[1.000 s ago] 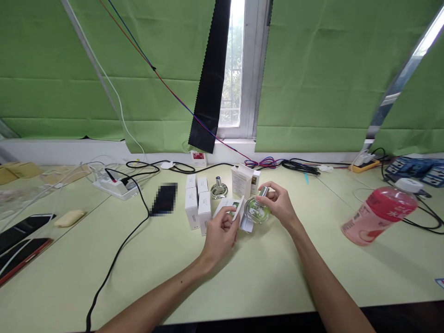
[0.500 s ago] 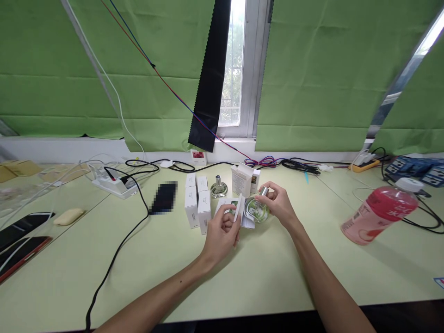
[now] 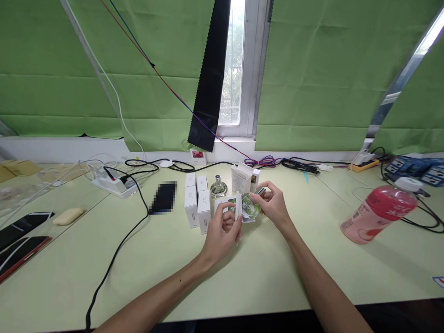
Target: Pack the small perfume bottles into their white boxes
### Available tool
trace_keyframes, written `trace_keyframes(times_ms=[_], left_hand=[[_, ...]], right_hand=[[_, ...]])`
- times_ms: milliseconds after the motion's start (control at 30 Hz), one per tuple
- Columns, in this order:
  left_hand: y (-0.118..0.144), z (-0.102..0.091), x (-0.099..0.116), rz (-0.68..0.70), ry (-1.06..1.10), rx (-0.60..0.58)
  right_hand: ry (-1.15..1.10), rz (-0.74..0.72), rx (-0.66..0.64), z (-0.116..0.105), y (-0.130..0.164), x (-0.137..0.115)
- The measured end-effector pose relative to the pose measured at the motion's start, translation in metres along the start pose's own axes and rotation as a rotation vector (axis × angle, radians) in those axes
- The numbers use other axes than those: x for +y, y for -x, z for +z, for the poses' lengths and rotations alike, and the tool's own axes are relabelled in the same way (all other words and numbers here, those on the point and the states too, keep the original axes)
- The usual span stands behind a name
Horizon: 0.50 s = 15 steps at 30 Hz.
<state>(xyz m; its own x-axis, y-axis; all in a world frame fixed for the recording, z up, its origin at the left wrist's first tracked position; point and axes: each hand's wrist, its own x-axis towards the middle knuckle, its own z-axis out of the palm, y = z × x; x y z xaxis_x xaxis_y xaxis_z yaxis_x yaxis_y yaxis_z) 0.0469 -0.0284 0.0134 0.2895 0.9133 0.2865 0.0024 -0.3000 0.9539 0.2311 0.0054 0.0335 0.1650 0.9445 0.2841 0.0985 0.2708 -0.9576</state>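
Observation:
My left hand (image 3: pixel 224 227) is closed on a small white box (image 3: pixel 225 202) that lies on its side, its open end facing right. In my right hand (image 3: pixel 272 202) is a round glass perfume bottle (image 3: pixel 250 208) with a silver cap, gripped at the cap and tilted to the left. The bottle's glass body is right at the box's open end; my left fingers partly hide the box. Behind my hands a second perfume bottle (image 3: pixel 218 188) stands upright, beside another white box (image 3: pixel 242 179). Several closed white boxes (image 3: pixel 190 206) stand in a group to the left.
A pink drink bottle (image 3: pixel 378 215) with a white cap stands at the right. Black cables (image 3: pixel 300 165) run along the wall. On the left are a power strip (image 3: pixel 114 184), a blurred-out dark patch (image 3: pixel 163 198), phones (image 3: pixel 24 254) and a cream-coloured oval object (image 3: pixel 68 216).
My right hand has moved a little to the left, and the perfume bottle is tilted further, closer to the box's open end. My left hand has barely moved.

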Motion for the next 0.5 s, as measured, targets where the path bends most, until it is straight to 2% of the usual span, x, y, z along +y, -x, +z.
trace_keyframes(times_ms=[300,500], left_hand=[[-0.001,-0.003,0.002,0.053,-0.182,0.013],[-0.001,-0.005,-0.004,0.12,-0.279,0.013]], right_hand=[[0.074,-0.142,0.044,0.006,0.004,0.003],[0.188,-0.237,0.133,0.013,0.008,0.001]])
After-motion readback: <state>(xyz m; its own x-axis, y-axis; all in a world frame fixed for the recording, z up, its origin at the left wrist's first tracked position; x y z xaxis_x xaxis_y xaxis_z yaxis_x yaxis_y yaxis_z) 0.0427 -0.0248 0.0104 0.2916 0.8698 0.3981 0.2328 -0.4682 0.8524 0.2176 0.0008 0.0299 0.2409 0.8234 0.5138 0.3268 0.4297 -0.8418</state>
